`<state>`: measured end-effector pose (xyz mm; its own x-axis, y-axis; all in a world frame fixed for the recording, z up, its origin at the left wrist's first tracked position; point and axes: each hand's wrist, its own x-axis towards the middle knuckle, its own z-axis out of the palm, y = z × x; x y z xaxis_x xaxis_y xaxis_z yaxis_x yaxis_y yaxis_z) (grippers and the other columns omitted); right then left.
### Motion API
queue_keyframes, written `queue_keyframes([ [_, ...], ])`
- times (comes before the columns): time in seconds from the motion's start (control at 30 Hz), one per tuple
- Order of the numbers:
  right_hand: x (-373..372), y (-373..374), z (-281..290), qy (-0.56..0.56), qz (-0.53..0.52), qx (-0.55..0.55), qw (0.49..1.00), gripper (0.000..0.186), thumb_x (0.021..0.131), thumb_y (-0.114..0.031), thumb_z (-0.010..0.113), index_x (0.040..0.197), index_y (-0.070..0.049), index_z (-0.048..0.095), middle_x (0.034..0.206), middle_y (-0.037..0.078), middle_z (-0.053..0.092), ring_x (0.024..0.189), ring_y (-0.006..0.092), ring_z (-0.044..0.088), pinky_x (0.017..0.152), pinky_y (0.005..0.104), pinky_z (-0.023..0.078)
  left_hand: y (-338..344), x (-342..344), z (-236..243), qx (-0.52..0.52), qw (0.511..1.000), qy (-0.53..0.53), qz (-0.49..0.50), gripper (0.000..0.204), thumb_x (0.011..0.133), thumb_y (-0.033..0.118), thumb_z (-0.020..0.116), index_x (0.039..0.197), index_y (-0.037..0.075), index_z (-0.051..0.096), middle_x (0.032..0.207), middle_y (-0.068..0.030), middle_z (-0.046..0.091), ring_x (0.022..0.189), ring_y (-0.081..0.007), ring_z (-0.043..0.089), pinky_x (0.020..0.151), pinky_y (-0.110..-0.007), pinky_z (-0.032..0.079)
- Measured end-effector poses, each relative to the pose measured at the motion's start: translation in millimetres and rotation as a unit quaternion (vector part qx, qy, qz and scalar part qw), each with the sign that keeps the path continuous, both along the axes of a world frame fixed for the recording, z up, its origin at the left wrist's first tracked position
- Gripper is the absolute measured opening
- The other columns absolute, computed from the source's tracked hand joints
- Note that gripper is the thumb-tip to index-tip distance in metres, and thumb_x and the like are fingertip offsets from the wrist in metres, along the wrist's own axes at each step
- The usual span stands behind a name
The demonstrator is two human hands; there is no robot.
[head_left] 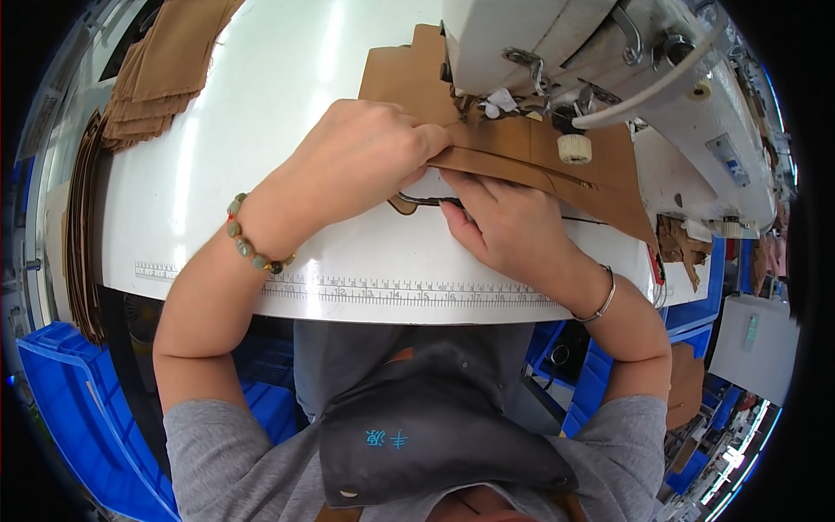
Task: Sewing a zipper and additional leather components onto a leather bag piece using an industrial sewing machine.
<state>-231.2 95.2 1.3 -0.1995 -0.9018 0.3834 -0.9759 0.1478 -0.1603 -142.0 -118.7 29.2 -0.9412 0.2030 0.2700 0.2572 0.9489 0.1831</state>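
A brown leather-like panel with a slit or zip opening along it lies under the head of a white sewing machine. My left hand is closed on the panel's near edge, thumb and forefinger pinching it left of the needle area. My right hand grips the same folded edge further right, its fingertips partly hidden beneath it. The right thumb rests by a narrow dark strip that ends in a rounded brown tab. The needle itself is hard to make out.
Stacked brown pieces lie at the far left, with more upright layers along the table's left edge. A printed ruler runs along the white table's front. Blue crates stand below left; brown scraps lie right.
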Motion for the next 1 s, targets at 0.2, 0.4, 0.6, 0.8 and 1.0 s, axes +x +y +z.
queue_keyframes([
  [0.2,1,1,3,0.054,0.018,-0.034,0.998,0.041,0.083,-0.024,0.078,0.119,-0.005,0.070,0.101,0.008,0.073,0.084,0.0223,0.074,0.071,0.0354,0.061,-2,4,11,0.027,0.996,-0.079,0.015,0.035,0.082,0.001,0.069,0.116,0.008,0.076,0.088,-0.0128,0.075,0.084,-0.0322,0.072,0.072,-0.043,0.057],
  [0.4,9,20,30,0.072,0.189,-0.086,0.975,0.022,0.085,-0.021,0.080,0.103,-0.009,0.072,0.086,0.002,0.068,0.060,0.0179,0.062,0.052,0.0334,0.046,-1,10,20,0.057,0.994,-0.089,0.000,0.043,0.082,-0.006,0.061,0.123,0.005,0.071,0.089,-0.0162,0.074,0.085,-0.0362,0.071,0.075,-0.045,0.056],
  [0.6,-14,16,38,0.023,-0.019,-0.065,0.997,0.015,0.089,-0.019,0.078,0.097,-0.008,0.073,0.090,0.003,0.068,0.068,0.0218,0.064,0.058,0.0376,0.049,2,15,20,0.031,0.991,-0.127,0.011,0.048,0.084,-0.004,0.062,0.131,0.004,0.068,0.112,-0.0187,0.075,0.106,-0.0359,0.072,0.085,-0.042,0.058],
  [0.8,-11,12,11,0.023,-0.015,0.011,1.000,0.036,0.093,-0.021,0.074,0.126,-0.008,0.072,0.133,0.012,0.069,0.117,0.0341,0.068,0.095,0.0441,0.055,5,32,4,0.016,0.998,-0.055,-0.022,0.050,0.092,0.023,0.073,0.138,0.005,0.065,0.145,-0.0129,0.065,0.135,-0.0301,0.061,0.103,-0.041,0.056],
  [1.0,-20,24,4,0.016,-0.005,0.063,0.998,0.050,0.095,-0.025,0.073,0.142,-0.007,0.063,0.153,0.014,0.056,0.140,0.0348,0.055,0.110,0.0482,0.046,2,25,-11,0.033,0.999,-0.009,-0.019,0.048,0.095,0.034,0.072,0.134,0.005,0.070,0.142,-0.0094,0.068,0.134,-0.0287,0.063,0.105,-0.040,0.055],
])
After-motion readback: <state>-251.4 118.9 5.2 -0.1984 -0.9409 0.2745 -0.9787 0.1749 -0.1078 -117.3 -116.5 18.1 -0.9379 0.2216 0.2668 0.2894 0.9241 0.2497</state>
